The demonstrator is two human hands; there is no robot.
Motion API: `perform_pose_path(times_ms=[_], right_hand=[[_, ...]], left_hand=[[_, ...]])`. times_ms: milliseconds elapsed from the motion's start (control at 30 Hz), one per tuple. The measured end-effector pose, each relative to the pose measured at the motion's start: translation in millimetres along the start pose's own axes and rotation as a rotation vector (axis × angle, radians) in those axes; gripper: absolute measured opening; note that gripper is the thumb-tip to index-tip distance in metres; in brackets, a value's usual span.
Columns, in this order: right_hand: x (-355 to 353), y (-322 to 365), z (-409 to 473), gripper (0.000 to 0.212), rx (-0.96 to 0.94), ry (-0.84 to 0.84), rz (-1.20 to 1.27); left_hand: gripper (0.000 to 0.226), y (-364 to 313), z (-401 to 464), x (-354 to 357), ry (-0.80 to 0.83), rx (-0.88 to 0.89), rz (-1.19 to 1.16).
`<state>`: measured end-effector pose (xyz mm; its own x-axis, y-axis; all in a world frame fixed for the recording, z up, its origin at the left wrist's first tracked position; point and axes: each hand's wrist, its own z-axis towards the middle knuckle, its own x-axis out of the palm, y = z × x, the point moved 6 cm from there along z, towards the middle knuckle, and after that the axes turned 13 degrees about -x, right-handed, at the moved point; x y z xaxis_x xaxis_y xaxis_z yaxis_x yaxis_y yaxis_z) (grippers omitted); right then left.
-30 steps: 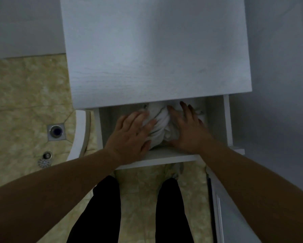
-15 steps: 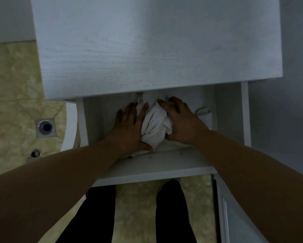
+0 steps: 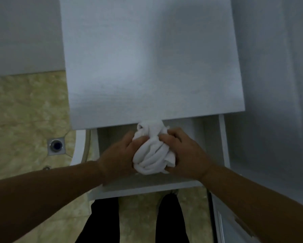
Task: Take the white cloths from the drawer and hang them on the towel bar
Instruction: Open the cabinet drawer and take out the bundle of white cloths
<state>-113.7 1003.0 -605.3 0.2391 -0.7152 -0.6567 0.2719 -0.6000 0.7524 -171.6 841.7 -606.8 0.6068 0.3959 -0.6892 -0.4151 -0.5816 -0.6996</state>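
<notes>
- White cloths, bundled, sit over the open drawer.
- Left hand and right hand clamp the bundle from both sides.
- Best lifted straight up, clear of the cabinet top, grip firm.

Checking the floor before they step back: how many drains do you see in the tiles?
2: a square floor drain left of the open drawer, and a small round fitting just below it, partly hidden by the left forearm.

I can read no text, label, brand or number anywhere, neither on the cabinet top nor around it.
</notes>
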Motion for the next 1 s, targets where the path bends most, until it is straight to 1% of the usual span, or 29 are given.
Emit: perform_pose_path(times_ms=[67,133,200,267,333,433,467,567,600,667,700,767,833,900,1000], right_hand=[[-27.6,27.3,12.3,0.075,-0.074,-0.023,0.005],[-58.6,47.3,33.0,0.076,-0.133,-0.072,-0.015],[-89.2,58.2,59.8,0.078,-0.164,-0.130,-0.059],[-117.1,55.8,87.7,0.079,-0.140,-0.184,-0.110],[-138.7,43.2,114.0,0.078,-0.096,-0.201,-0.148],[-156.5,10.5,147.2,0.076,-0.036,-0.175,-0.194],[-158.1,-4.0,156.2,0.079,0.002,-0.153,-0.206],[-150.8,-44.8,177.2,0.088,0.131,-0.076,-0.267],[-146.2,-51.8,181.1,0.093,0.169,-0.053,-0.289],[-136.8,-54.6,183.9,0.102,0.204,-0.051,-0.353],[-132.9,-50.3,183.3,0.102,0.190,-0.081,-0.414],[-127.5,-33.3,175.3,0.092,0.129,-0.193,-0.533],[-121.1,-14.5,157.9,0.086,0.084,-0.256,-0.627],[-115.0,-4.2,131.7,0.087,0.108,-0.219,-0.669],[-103.7,6.8,81.4,0.083,0.143,-0.133,-0.647]], left_hand=[[0.061,-16.9,-1.7,-32.8,-0.041,0.063,0.004],[0.056,-26.6,4.4,-65.0,-0.114,0.061,0.038],[0.060,-34.1,21.1,-95.8,-0.179,0.041,0.115],[0.066,-39.5,49.4,-124.7,-0.209,0.021,0.194],[0.070,-43.3,81.2,-149.9,-0.217,0.006,0.234],[0.078,-36.1,126.3,-169.2,-0.163,-0.006,0.271],[0.082,-29.1,139.9,-171.2,-0.146,-0.022,0.303],[0.093,-0.1,173.0,-177.3,-0.129,-0.193,0.434],[0.094,6.3,178.9,-176.2,-0.127,-0.220,0.498],[0.096,7.7,180.9,-167.5,-0.139,-0.185,0.631],[0.100,6.2,177.9,-162.0,-0.156,-0.154,0.676],[0.105,3.4,167.1,-154.4,-0.200,-0.143,0.696],[0.104,0.3,151.3,-153.9,-0.245,-0.164,0.670],[0.098,-5.7,130.7,-157.7,-0.282,-0.158,0.646],[0.090,-16.8,95.6,-156.1,-0.287,-0.016,0.672]])
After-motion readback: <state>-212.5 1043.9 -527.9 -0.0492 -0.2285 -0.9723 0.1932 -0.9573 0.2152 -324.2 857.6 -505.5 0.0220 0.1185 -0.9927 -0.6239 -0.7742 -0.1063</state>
